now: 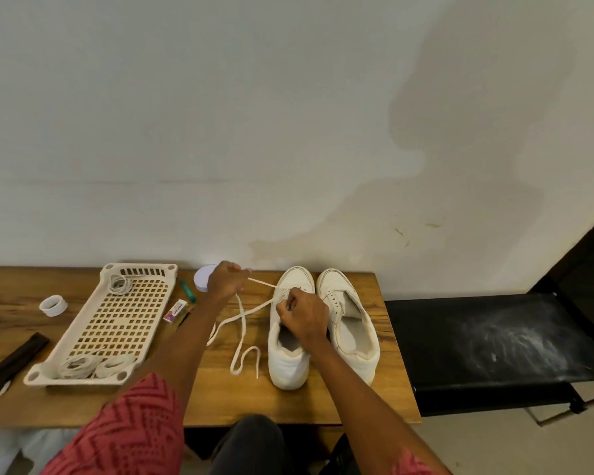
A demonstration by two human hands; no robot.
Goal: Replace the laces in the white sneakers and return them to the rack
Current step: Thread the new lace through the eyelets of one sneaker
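Note:
Two white sneakers stand side by side on the wooden table, toes toward the wall: the left sneaker and the right sneaker. A cream lace runs from the left sneaker's eyelets across the table, its loose ends curling near the front. My left hand pinches one strand of this lace, pulled out to the left of the shoe. My right hand rests over the left sneaker's eyelets and pinches the lace there. The right sneaker shows no lace.
A cream perforated tray holds coiled laces at both ends. A tape roll, a dark strip, a small box, a teal pen and a white round lid lie on the table. A black rack shelf stands right.

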